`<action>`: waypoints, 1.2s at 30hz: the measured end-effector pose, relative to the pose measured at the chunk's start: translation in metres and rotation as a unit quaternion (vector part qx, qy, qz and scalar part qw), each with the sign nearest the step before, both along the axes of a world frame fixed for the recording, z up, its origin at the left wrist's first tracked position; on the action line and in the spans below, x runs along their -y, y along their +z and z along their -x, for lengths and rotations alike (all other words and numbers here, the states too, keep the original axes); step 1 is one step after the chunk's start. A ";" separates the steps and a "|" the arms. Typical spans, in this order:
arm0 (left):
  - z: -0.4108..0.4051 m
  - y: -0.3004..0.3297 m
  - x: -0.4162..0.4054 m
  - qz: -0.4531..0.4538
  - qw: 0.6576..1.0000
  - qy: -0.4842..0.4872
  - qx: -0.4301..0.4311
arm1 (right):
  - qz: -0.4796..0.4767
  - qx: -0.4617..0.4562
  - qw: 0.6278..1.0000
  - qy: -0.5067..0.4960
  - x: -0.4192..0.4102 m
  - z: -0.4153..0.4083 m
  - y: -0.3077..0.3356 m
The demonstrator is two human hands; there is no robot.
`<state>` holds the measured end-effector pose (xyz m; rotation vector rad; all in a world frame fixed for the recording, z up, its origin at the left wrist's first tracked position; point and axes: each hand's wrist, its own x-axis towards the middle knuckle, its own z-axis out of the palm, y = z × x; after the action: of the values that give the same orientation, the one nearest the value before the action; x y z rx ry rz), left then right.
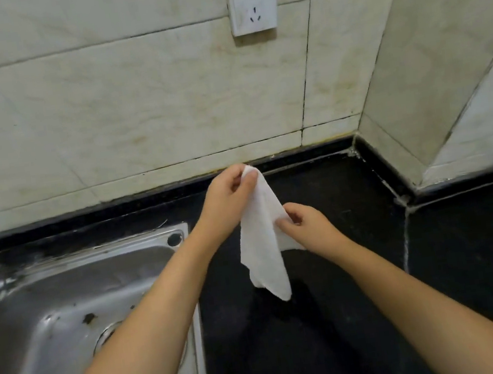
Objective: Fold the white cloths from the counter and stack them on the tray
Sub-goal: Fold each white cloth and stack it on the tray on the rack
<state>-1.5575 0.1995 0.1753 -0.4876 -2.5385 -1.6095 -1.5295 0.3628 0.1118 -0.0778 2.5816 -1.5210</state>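
Two bare arms reached over the black bench [336, 317], left hand [229, 195] pinched the top corner of a white cloth [263, 248], right hand [307, 225] gripped its side edge lower down, cloth hung limp between the hands above the bench, steel sink [65, 307] left of the hands
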 end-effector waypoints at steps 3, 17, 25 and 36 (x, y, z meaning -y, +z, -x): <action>-0.002 0.001 -0.008 -0.065 0.996 0.054 0.039 | -0.012 0.000 1.000 -0.021 -0.025 -0.016 0.001; -0.007 -0.052 0.000 -0.163 0.969 0.093 0.161 | 0.185 -0.034 0.967 -0.170 -0.112 -0.016 0.017; -0.078 -0.142 0.039 0.046 0.931 -0.059 0.358 | 0.034 0.153 0.985 -0.068 -0.121 -0.102 -0.067; -0.051 -0.168 0.022 0.124 0.936 0.042 0.326 | -0.055 0.164 0.971 -0.165 -0.117 -0.066 -0.099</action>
<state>-1.5066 0.1777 0.0069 0.1894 -3.1971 -1.6268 -1.4633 0.4793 0.0126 0.5914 2.4844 -1.3381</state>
